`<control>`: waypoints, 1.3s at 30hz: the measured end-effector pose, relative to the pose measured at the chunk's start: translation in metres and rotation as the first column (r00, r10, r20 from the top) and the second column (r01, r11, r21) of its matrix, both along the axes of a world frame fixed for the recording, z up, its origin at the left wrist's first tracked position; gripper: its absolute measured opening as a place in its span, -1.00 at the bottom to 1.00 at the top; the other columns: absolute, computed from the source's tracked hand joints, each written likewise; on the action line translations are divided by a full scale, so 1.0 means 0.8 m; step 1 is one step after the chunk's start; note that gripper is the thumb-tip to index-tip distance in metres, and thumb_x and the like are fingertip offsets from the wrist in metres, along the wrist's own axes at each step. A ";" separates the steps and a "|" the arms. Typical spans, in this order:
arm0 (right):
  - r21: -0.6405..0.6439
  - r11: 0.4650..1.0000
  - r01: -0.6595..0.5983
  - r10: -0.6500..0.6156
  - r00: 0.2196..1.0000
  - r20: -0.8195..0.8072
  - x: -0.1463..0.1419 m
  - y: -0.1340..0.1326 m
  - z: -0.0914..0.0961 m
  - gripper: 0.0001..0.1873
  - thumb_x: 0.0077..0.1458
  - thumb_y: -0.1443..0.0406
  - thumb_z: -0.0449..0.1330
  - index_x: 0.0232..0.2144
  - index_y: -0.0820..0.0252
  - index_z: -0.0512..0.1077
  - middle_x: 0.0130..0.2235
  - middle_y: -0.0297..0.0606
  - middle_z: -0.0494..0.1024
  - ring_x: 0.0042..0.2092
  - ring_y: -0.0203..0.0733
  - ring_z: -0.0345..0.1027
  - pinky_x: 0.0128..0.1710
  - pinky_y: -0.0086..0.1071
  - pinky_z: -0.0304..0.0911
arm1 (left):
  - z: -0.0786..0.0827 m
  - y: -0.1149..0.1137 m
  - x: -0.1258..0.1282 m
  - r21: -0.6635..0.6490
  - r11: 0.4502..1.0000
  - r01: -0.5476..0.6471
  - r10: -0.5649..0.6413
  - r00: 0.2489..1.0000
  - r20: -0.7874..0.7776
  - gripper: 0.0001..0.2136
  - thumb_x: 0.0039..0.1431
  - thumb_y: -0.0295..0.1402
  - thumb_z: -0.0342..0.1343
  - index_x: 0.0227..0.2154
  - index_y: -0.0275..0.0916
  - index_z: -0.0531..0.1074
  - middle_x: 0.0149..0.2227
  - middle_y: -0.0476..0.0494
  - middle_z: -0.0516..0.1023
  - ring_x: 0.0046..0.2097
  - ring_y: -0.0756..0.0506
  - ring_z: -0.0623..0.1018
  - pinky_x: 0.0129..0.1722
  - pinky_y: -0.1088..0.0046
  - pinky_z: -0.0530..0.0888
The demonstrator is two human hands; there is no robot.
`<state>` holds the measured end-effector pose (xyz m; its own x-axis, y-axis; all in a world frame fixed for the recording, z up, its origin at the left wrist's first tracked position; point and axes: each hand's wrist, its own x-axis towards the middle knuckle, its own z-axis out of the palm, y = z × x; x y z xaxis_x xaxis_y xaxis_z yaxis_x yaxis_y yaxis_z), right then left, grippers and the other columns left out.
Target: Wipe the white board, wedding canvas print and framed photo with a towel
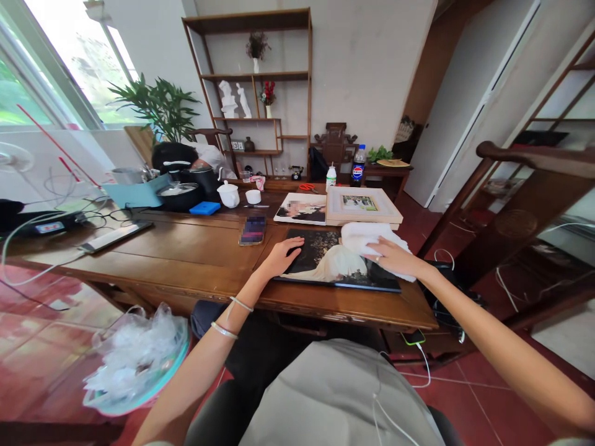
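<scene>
A large dark photo print (320, 255) lies flat near the front edge of the wooden table (186, 248). My left hand (282, 254) rests flat on the print's left edge, fingers stretched out. My right hand (393, 255) presses a white cloth (367, 236) onto the print's right part, fingers lying over the cloth. Behind the print sit a light wooden picture frame (362, 206) holding a small photo and another print (302, 208). A phone (253, 230) lies face up to the left of them.
Further back on the table are a glue bottle (330, 176), a cola bottle (357, 166), scissors (307, 186), a white teapot (229, 194), a black pot (181, 195) and cables at the left. A bag-lined bin (134, 359) stands at my lower left. A wooden rail (520, 186) runs along the right.
</scene>
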<state>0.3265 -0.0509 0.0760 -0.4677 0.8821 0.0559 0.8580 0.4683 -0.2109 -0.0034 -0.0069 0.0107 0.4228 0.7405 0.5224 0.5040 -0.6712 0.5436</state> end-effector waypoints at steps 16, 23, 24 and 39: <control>0.153 0.966 -0.209 0.197 0.976 0.091 -0.035 -0.007 -0.002 -0.64 0.12 0.16 0.04 -0.10 0.19 0.43 0.21 -0.09 0.19 0.29 0.06 -0.19 0.21 0.06 -0.25 | -0.003 0.004 -0.001 0.029 0.999 0.014 -0.014 1.000 -0.013 -0.70 0.19 -0.31 -0.05 -0.09 -0.28 0.45 0.02 -0.19 0.47 0.10 -0.12 0.41 0.16 0.24 0.29; 0.152 0.986 -0.070 0.042 0.983 0.179 -0.020 0.038 -0.012 -0.54 0.14 0.29 -0.07 0.10 0.19 0.26 0.23 -0.03 0.16 0.29 0.01 -0.21 0.18 0.10 -0.22 | -0.002 0.003 -0.002 0.012 1.000 0.005 -0.005 1.000 -0.013 -0.70 0.19 -0.30 -0.04 -0.09 -0.26 0.45 0.02 -0.18 0.47 0.11 -0.12 0.40 0.16 0.23 0.28; 0.157 0.984 -0.086 0.057 0.982 0.182 -0.022 0.030 -0.012 -0.54 0.12 0.32 -0.05 0.08 0.18 0.29 0.21 -0.04 0.19 0.29 0.00 -0.20 0.18 0.10 -0.20 | -0.002 0.003 -0.002 0.012 1.000 0.006 -0.005 1.000 -0.014 -0.70 0.19 -0.30 -0.04 -0.09 -0.26 0.45 0.02 -0.18 0.47 0.11 -0.12 0.40 0.16 0.23 0.28; 0.099 0.909 -0.406 0.392 0.910 0.136 -0.057 -0.085 0.002 -0.60 -0.07 0.44 0.07 -0.13 0.19 0.43 0.23 -0.11 0.16 0.30 -0.05 -0.24 0.22 0.04 -0.30 | 0.003 0.000 0.000 -0.012 1.000 0.008 -0.008 1.000 -0.025 -0.70 0.18 -0.29 -0.04 -0.10 -0.25 0.46 0.03 -0.16 0.47 0.12 -0.14 0.40 0.17 0.22 0.27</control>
<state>0.2807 -0.1191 0.0775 -0.7884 0.6101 0.0787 0.6085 0.7923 -0.0454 -0.0036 -0.0071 0.0131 0.4416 0.7431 0.5028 0.5124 -0.6689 0.5385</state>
